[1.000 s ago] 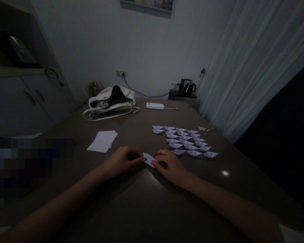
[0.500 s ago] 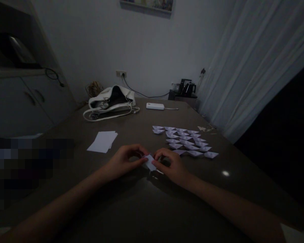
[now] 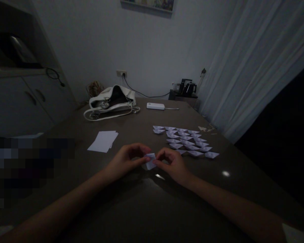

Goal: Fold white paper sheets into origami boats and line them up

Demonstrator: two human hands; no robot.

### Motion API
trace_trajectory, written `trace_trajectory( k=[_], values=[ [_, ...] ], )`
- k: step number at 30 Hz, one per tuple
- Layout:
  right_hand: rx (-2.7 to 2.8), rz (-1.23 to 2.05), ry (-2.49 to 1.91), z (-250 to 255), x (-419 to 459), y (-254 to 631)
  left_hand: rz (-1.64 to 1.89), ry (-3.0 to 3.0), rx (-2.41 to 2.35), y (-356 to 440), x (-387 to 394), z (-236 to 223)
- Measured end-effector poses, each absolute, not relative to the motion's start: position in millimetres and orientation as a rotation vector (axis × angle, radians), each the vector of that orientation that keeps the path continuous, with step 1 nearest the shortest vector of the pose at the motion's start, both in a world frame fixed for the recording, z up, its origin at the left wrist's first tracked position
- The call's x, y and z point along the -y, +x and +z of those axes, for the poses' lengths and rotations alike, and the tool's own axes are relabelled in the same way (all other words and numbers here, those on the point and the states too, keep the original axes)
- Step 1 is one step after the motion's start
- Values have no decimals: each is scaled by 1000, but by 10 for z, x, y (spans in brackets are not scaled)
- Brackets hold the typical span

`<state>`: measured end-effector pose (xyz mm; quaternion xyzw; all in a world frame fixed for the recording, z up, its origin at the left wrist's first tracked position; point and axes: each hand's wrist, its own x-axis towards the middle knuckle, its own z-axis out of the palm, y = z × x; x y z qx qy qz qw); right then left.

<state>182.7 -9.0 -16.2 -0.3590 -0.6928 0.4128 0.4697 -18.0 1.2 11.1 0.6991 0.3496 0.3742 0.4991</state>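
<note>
Between my two hands is a small folded piece of white paper, held just above the dark table. My left hand pinches its left side between thumb and fingers. On the other side, my right hand grips the right edge with thumb and fingertips. Several folded paper boats stand in rows beyond my right hand. A small stack of white paper sheets lies to the left, beyond my left forearm.
At the table's far left rests a white handbag with its strap hanging forward. A white power bank with a short cable lies at the far middle. Paper scraps are near the right edge. A black kettle stands behind the table.
The folded paper has turned between my fingers and now shows an upright, more opened shape. Both hands keep nearly the same place.
</note>
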Motion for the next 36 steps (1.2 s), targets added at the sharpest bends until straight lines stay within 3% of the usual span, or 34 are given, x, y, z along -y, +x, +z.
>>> trace_trajectory(
  k=[36],
  values=[
    [1625, 1077, -932, -156, 92, 1814, 778, 1821, -1011, -142, 29, 137]
  ],
)
